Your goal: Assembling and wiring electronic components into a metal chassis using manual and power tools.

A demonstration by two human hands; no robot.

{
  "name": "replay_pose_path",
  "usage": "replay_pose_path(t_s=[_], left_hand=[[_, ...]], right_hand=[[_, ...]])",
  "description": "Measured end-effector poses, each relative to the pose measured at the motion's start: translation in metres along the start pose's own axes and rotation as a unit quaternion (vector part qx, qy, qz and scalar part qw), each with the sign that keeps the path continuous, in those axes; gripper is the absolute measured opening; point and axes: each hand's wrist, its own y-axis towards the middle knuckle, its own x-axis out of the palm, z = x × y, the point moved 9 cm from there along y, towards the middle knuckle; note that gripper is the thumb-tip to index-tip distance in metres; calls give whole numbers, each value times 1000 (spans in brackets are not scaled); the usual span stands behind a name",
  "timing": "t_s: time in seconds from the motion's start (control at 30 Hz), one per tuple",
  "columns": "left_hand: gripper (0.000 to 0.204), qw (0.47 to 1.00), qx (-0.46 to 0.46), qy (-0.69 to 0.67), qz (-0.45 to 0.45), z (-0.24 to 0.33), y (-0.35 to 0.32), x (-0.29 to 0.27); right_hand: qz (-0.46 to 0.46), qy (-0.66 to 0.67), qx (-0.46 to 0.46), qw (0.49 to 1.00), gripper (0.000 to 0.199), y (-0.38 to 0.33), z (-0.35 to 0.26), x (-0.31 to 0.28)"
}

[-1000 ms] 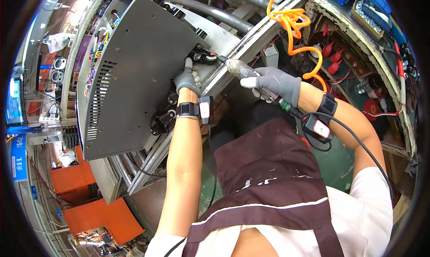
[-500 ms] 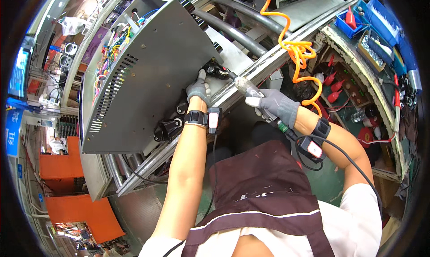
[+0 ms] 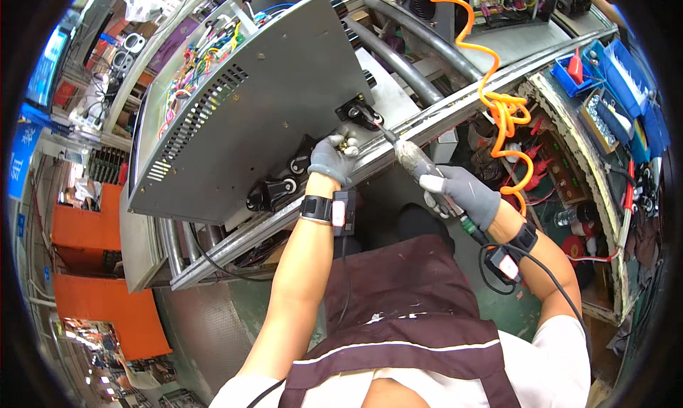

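A grey metal cabinet (image 3: 263, 116) lies tipped on the bench, its bottom panel facing me. My right hand (image 3: 462, 198) grips a power screwdriver (image 3: 415, 159), whose thin bit points at the swivel caster (image 3: 361, 113) on the panel's right corner. Whether the bit touches a screw is too small to tell. Beside two more casters, my gloved left hand (image 3: 334, 159) is cupped with curled fingers around several small brass-coloured screws (image 3: 347, 143). The lower black caster (image 3: 274, 193) sits near my left wrist, and another caster (image 3: 302, 159) is partly hidden behind that hand.
Coloured wiring (image 3: 206, 66) shows in the cabinet's open side. An orange coiled hose (image 3: 509, 113) hangs to the right. Blue parts bins (image 3: 622, 73) and a tray of screws (image 3: 601, 123) stand on the right-hand shelf. Metal rollers (image 3: 398, 59) run behind the bench's rail.
My left hand has drawn back from the right-corner caster toward me, and its screws now show. The screwdriver stays pointed at that caster. The whole view has shifted slightly.
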Motion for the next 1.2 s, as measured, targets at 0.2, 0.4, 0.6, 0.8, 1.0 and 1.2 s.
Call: replay_pose_path(t_s=[0.2, 0.4, 0.6, 0.8, 1.0, 1.2], left_hand=[[14, 993, 35, 107, -30, 4, -9, -9], [21, 981, 30, 91, -167, -6, -11, 5], [24, 987, 68, 81, -118, -2, -7, 0], [18, 993, 30, 21, -115, -10, -7, -5], [18, 981, -4, 52, -187, -14, -20, 11], [19, 970, -59, 68, -226, -17, -27, 21]], right_hand=[[-72, 21, 45, 996, 31, -9, 14, 7], [-90, 6, 46, 995, 32, -15, 14, 11], [-107, -54, 48, 992, 30, -24, 16, 12], [-79, -88, 20, 993, 32, -27, 7, 6], [-63, -135, 18, 989, 30, -26, 6, -1], [-56, -165, 28, 984, 35, -26, 9, -10]])
